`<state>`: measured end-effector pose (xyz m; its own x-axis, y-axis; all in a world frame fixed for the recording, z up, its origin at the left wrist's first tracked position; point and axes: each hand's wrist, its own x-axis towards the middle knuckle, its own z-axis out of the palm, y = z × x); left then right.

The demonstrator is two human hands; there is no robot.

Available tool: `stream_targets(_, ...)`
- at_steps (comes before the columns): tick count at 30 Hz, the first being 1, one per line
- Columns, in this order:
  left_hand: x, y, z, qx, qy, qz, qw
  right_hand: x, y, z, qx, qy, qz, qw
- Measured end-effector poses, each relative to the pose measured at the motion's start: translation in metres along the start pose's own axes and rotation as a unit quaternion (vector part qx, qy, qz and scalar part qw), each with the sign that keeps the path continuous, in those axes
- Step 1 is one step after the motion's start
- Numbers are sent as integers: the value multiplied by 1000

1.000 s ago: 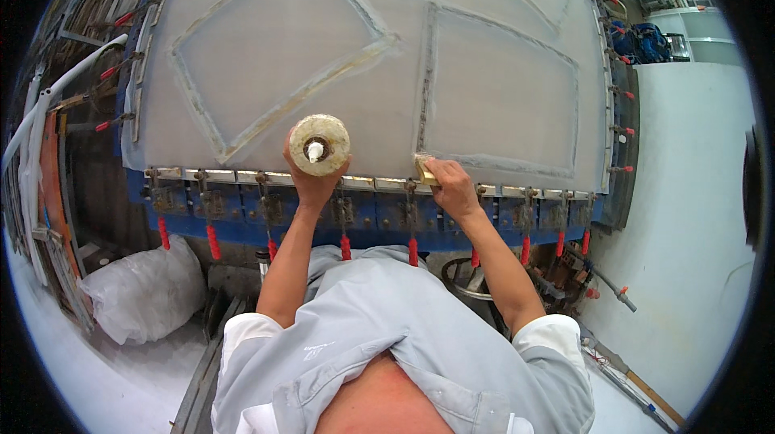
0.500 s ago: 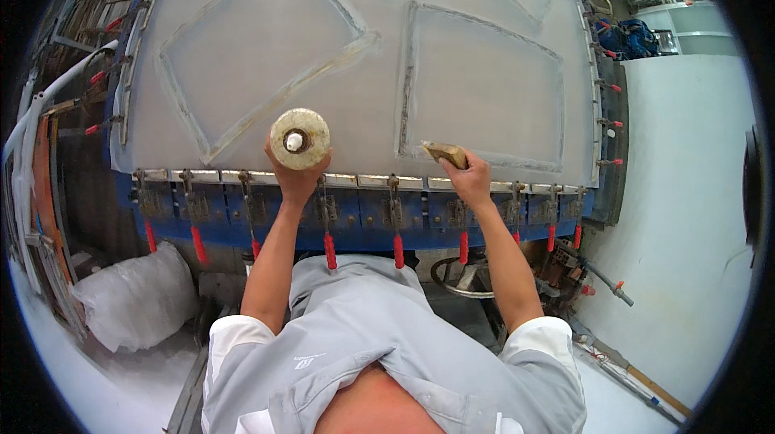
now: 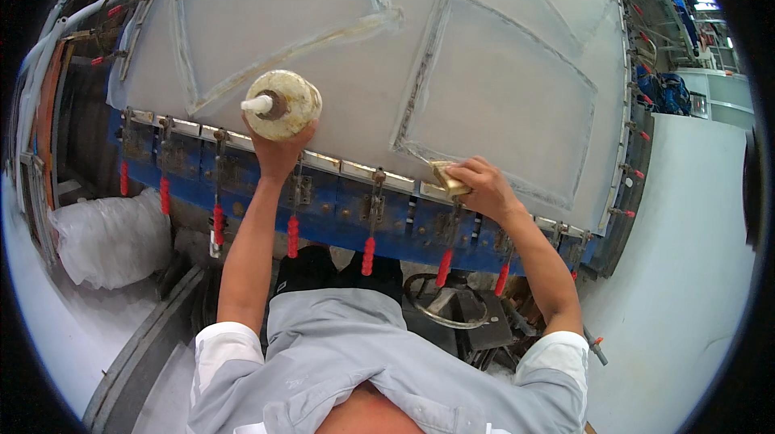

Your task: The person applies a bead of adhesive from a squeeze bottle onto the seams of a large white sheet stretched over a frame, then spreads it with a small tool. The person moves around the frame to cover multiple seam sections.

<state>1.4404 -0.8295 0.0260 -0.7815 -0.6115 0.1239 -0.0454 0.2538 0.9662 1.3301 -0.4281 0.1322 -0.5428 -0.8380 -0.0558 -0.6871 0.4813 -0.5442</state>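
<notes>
My left hand [image 3: 278,155] is wrapped round a stained, pale round bottle [image 3: 297,115] with a white nozzle in a brown collar. It is held over the near left part of a large translucent sheet [image 3: 355,95]. My right hand [image 3: 487,188] grips a small yellowish block-like tool [image 3: 450,179] at the sheet's near edge. The tool's far end lies close to the lower left corner of a four-sided grey outline [image 3: 424,62] on the sheet. Whether that end has bristles or a blade I cannot tell.
Toggle clamps with red handles [image 3: 368,256] line the sheet's near edge along a blue frame [image 3: 339,224]; more run along both sides. A handwheel [image 3: 420,305] sits below the frame. Bagged translucent plastic [image 3: 113,240] lies at the left, a white surface [image 3: 686,216] at the right.
The view has turned, so the sheet now slants down to the right. The bottle has tilted, its nozzle now pointing left. My right hand has turned the tool near the outline's corner.
</notes>
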Motion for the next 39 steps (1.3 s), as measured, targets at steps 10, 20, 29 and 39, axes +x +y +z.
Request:
stream_targets(10, 1, 34, 13, 28, 10, 44, 999, 88, 15, -11, 69, -48, -159, 984)
stream_targets(20, -10, 22, -1, 379, 35, 299, 875, 80, 22, -13, -1, -125, -206, 971)
stream_targets(29, -10, 40, 18, 118, 73, 115, 984, 13, 61, -33, -33, -119, -199, 972)
stream_targets(39, -13, 28, 13, 124, 92, 69, 986, 3, 48, -78, -34, -162, -102, 981)
